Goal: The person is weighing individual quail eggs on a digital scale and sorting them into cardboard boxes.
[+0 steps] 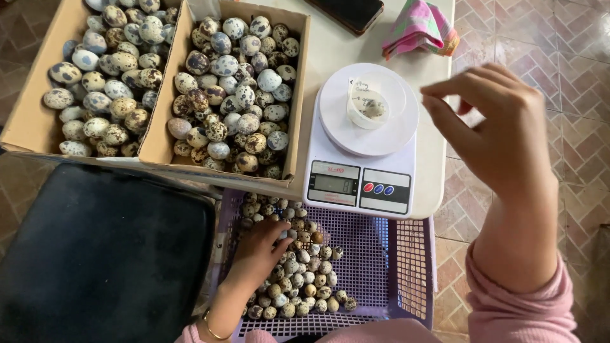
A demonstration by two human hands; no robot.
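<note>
Near left: black cushion (95, 254). Left hand (260, 249) rests fingers-down among speckled quail eggs (298, 279) in lilac mesh basket (381, 267); grasp unclear. Far left, two cardboard boxes (166, 121) full of eggs. White scale (362, 152) holds a small cup (367, 107). Right hand (495, 127) raised, loose, empty.

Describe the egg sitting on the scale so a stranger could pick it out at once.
Find the white kitchen scale on the table, right of the cardboard boxes. A small clear cup stands on its round platform. The one speckled egg inside it sits alone, unlike the heaped eggs elsewhere.
</note>
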